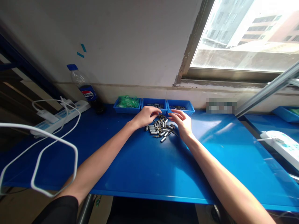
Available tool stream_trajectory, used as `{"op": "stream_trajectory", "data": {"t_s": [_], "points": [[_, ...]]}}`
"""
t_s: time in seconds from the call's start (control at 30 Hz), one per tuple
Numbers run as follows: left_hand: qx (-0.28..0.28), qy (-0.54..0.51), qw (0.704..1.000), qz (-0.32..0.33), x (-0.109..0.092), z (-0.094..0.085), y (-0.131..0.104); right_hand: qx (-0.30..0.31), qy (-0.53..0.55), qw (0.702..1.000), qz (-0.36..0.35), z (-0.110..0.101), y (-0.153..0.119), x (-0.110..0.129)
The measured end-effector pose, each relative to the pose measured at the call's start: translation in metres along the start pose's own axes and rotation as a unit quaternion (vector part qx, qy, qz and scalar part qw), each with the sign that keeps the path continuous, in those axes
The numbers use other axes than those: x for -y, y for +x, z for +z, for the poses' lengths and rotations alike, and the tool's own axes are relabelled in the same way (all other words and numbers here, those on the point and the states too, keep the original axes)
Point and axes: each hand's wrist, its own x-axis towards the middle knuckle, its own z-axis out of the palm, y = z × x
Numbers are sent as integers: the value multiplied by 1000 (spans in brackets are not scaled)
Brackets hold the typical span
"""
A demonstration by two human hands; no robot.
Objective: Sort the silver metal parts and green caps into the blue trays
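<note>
A loose pile of small silver cylinders and thin brass-coloured pins (161,127) lies on the blue tabletop (140,165). At the pile's upper left edge is my left hand (148,116), its fingers bent and slightly apart. My right hand (183,122) hovers at the right side of the pile, fingers curved toward it with gaps between them. I see nothing held in either hand. Just behind stand three joined blue bins: the left bin (127,110) has green plastic bags, the middle bin (164,110) silver cylinders, the right bin (190,109) thin pins.
A cola bottle (87,90) stands at the back left beside a white power strip (79,107). White cables (76,155) loop across the left foreground. At right are a metal post (263,88), another power strip (283,144) and a blue bin (283,114).
</note>
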Motion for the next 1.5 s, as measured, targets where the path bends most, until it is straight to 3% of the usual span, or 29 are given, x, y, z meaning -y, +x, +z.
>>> {"op": "stream_trajectory", "data": {"t_s": [0.17, 0.37, 0.93, 1.03, 1.17, 1.33, 1.5], "points": [[-39, -105, 994, -12, -12, -1, 1, 47, -20, 999, -2, 3, -4, 4], [-42, -161, 986, -12, -14, -2, 1, 115, 9, 993, 21, 6, -8, 7], [-53, -253, 966, -28, -18, 2, 2, 95, 102, 988, 72, 5, -3, 6], [-43, -206, 977, -21, -15, 1, 2, 87, 95, 990, 61, 5, -2, 6], [11, -33, 999, -18, -5, -4, 0, 30, 56, 998, 17, 3, 1, 0], [141, 118, 982, -37, 7, -4, -5, -64, 61, 996, -8, -1, 6, -6], [165, 169, 971, -24, 4, -2, -6, -46, 39, 998, -8, -3, 5, -6]]}}
